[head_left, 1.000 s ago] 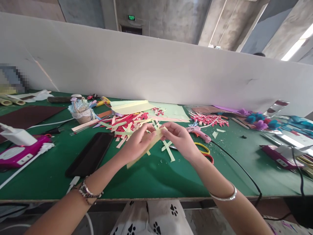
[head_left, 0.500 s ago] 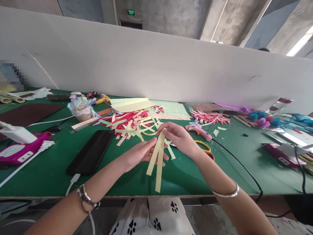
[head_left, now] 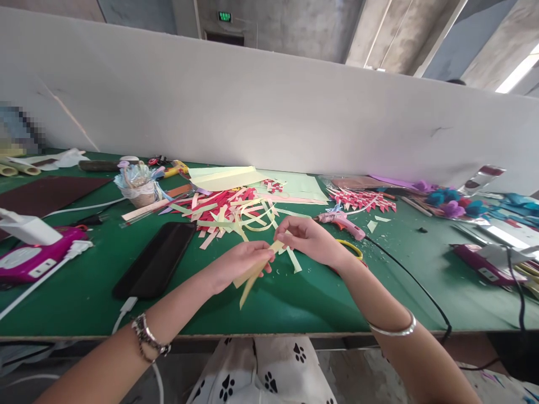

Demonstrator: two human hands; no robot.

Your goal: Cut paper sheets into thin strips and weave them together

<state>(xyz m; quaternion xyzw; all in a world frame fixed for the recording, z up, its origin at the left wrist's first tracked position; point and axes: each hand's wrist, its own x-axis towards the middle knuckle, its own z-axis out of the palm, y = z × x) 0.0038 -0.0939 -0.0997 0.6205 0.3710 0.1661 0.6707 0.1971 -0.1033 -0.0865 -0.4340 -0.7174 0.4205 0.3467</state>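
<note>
Two pale yellow paper strips [head_left: 250, 283], joined or overlapping near the top, are held above the green table's near part. My left hand [head_left: 242, 262] is closed on their middle, thumb on top, and the loose ends hang down below it. My right hand [head_left: 305, 238] pinches the upper end of the strips between thumb and fingertips. Just beyond both hands lies a heap of red, pink and pale green paper strips [head_left: 227, 210]. Scissors with a yellow handle [head_left: 352, 248] lie partly hidden behind my right wrist.
A pink glue gun [head_left: 345, 224] with a black cord lies right of my right hand. A black phone [head_left: 155, 261] on a charging cable is at the left. Purple power strips [head_left: 37, 258] stand at both sides. A small decorated basket [head_left: 141, 188] sits further back.
The strips have turned from hanging nearly upright to slanting down leftward. My left hand has closed around them, and my right hand has shifted slightly right and down.
</note>
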